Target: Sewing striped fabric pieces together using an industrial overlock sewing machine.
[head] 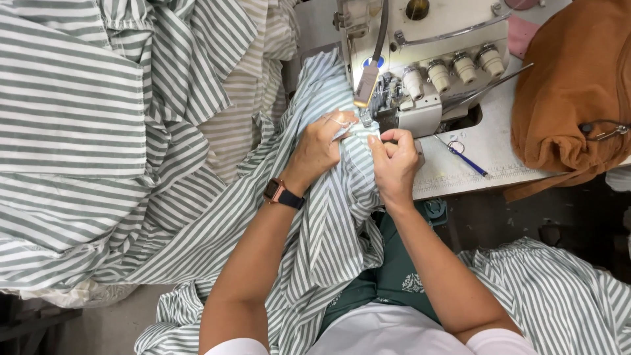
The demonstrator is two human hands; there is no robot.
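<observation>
Green-and-white striped cotton was everywhere, heaped up from 9 to 11 o'clock and spilling down over the person's lap at 6. The bit that mattered, the striped fabric edge (355, 135), sat right at the presser foot (363, 113) of the cream overlock machine (427, 59), up around 12 o'clock. The left hand (319, 148) was pressed down with fingers curled, pinching the cloth just beside the foot, and the right hand (394, 158) was closed into a loose fist, gripping the same edge from the 1 o'clock side, both touching the fabric and nearly touching each other. Honestly those fingertips looked too close to the needle area; if the machine kicked in, I'd guess a nick, or the loose folds could get dragged under and sewn in by mistake. Counting: two hands, one wristwatch (281, 193) on the left wrist, four tension knobs (452, 68) in a row, one small thread snip with a blue handle (465, 158) on the table at 2 o'clock, and one rust-brown garment (572, 98) piled at 3 o'clock.
</observation>
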